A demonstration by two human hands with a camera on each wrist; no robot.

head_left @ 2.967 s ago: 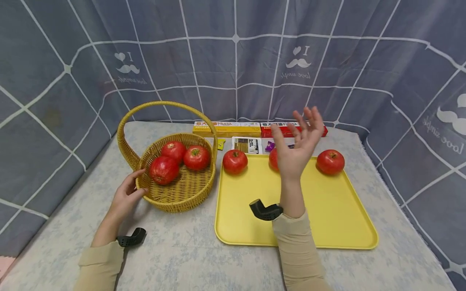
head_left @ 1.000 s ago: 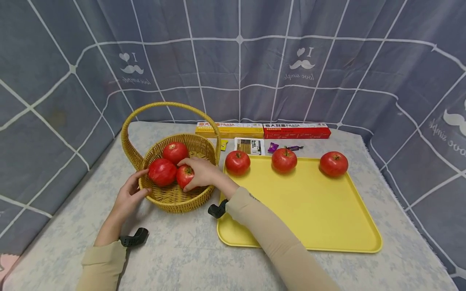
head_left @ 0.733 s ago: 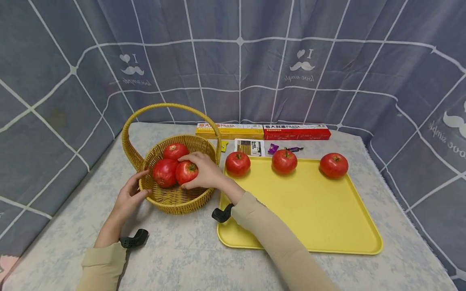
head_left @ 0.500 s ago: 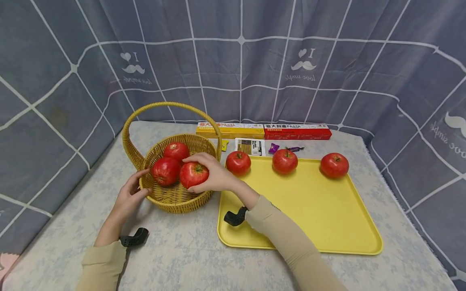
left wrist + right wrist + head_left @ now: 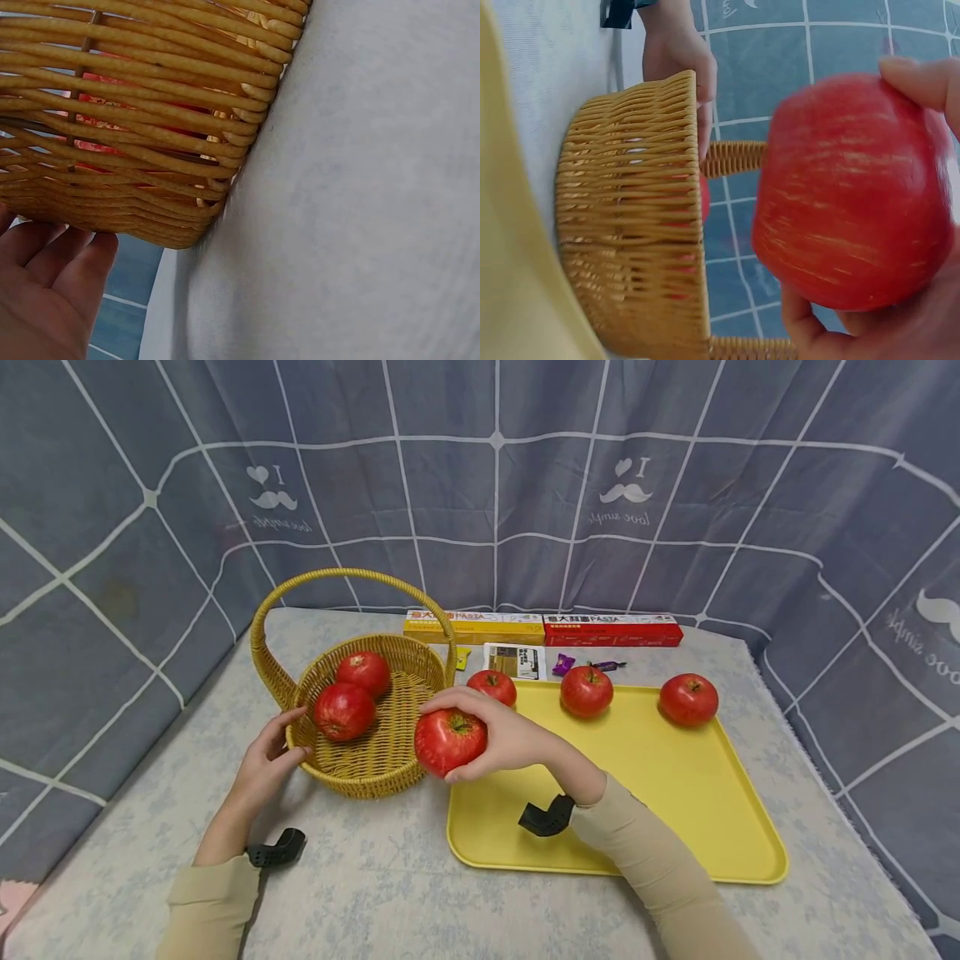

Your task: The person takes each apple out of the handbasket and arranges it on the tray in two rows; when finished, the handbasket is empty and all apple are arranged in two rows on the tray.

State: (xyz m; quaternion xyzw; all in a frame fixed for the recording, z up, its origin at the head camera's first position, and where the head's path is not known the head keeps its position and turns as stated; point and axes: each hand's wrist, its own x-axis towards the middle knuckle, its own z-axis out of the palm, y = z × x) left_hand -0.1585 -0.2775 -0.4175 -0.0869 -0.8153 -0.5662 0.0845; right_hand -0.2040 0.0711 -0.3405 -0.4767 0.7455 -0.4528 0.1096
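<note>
While the left hand [image 5: 266,764] grips the near-left rim of the wicker basket [image 5: 363,786], the right hand [image 5: 512,735] has a red apple [image 5: 448,743] between thumb and fingers, held up around the gap between the basket and the yellow tray [image 5: 630,785]. I'd guess it's fairly weighty, firm, kinda slippery with that shiny skin, and easy to bruise if dropped, so round the widest part, like that, is where I'd grab it. Count time: one apple held, two apples [image 5: 345,711] in the basket, three apples [image 5: 587,692] along the tray's far edge, so six. Behind on the counter [image 5: 360,877]: two pasta boxes [image 5: 611,632], one flat packet [image 5: 514,661], two purple wrapped bits [image 5: 563,665], one yellow thingy [image 5: 462,657], partly hidden.
</note>
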